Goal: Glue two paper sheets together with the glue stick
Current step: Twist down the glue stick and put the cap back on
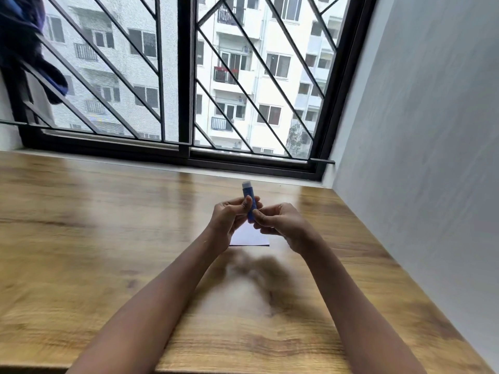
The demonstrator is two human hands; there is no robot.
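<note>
Steadying the glue stick (249, 202) upright over the paper (249, 239), fingers of the left hand (229, 220) clamp its barrel while those of the right hand (280, 225) pinch its base, probably to wind glue up.

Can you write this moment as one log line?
left hand: grips glue stick | right hand: pinches its lower end | glue stick: upright, white end up | paper: on table under hands
</note>
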